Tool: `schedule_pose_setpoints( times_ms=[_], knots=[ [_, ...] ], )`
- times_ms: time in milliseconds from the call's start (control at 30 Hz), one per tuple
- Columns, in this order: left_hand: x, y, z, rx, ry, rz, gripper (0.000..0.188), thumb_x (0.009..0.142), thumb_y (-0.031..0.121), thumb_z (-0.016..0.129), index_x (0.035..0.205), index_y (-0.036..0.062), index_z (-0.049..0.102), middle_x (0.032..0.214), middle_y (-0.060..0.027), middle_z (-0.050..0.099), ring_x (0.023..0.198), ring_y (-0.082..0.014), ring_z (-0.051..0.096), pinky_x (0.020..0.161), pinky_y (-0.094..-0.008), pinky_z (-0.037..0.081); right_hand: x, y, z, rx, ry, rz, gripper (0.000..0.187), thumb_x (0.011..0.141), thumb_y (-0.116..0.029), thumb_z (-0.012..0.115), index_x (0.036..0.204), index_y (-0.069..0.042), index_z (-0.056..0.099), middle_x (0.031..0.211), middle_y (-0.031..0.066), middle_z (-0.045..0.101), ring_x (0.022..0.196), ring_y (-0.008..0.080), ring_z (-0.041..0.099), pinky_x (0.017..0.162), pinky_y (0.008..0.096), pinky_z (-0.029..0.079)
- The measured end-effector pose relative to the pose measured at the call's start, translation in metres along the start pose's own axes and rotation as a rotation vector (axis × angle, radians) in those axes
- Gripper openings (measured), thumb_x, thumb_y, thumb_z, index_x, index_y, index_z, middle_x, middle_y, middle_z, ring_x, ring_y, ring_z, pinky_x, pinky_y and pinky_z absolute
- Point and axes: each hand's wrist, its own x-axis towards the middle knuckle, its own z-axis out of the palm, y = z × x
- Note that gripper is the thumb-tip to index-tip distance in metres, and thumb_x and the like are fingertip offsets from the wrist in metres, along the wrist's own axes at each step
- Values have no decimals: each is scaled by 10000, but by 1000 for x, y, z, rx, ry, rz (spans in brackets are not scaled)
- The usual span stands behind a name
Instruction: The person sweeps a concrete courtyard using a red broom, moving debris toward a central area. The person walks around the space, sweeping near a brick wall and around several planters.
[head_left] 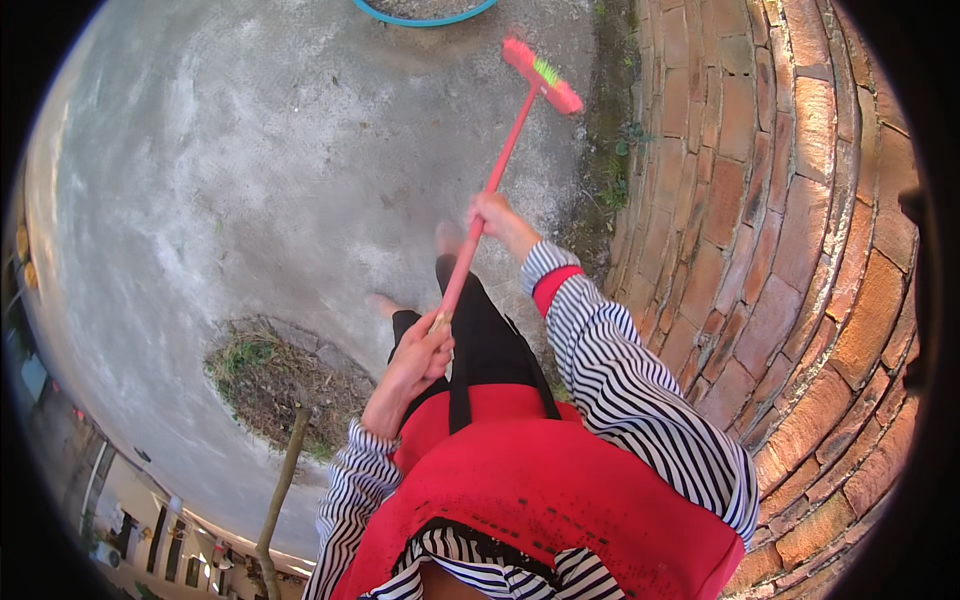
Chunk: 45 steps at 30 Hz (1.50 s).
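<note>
Both my hands grip the long red handle of a broom (512, 142), which slants away from me toward the upper right. Its head, with red bristles and a bright green patch in the middle, is at the far end, over the concrete near the brick wall. My left hand (422, 352) is wrapped round the near end of the handle, close to my waist. Farther along the shaft, my right hand (490, 213) is closed round it too. Whether the bristles touch the ground I cannot tell.
A brick wall (735, 190) runs along the right, with a strip of dirt and weeds (615, 170) at its foot. Grey concrete (270, 170) spreads ahead and left. A blue-rimmed round container (425, 22) stands at the far edge. Left of my legs are a dry grassy patch (265, 375) and a thin trunk (284, 480).
</note>
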Motion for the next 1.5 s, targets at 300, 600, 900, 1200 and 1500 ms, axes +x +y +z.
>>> schedule_pose_setpoints(
  times_ms=[300,600,900,1200,1500],
  knots=[
    [-148,-34,-76,-78,-33,-22,453,967,72,478,1395,150,351,697,18,392,455,-14,271,352,-155,192,-116,110,74,129,-167,-40,175,798,-29,518,650,-7,427,550,98,475,439,240,521,391,366,440],
    [-43,-21,-33,-2,-11,119,253,990,149,475,1236,88,471,690,30,426,452,5,275,345,-141,197,-67,55,39,-201,70,-8,85,839,17,449,762,-11,471,594,115,474,441,261,507,391,416,435],
    [-248,-104,-104,-186,61,87,458,977,94,464,1414,151,340,703,-11,453,428,-10,270,346,-163,186,-205,211,119,-20,-444,213,139,900,-79,522,806,-36,429,651,57,494,555,201,548,531,382,506],
    [-68,-22,-90,-354,-408,131,230,994,155,467,1202,60,436,682,38,381,462,2,268,350,-149,217,-76,75,64,-197,-69,66,72,883,-50,420,847,-66,481,634,67,461,532,222,492,529,542,473],
    [-244,-148,-227,-352,126,194,445,980,125,482,1402,153,343,692,-1,444,434,-20,298,350,-169,210,-173,316,192,-200,-262,196,132,872,-43,496,766,-32,419,585,63,438,474,201,486,438,348,447]
  ],
)
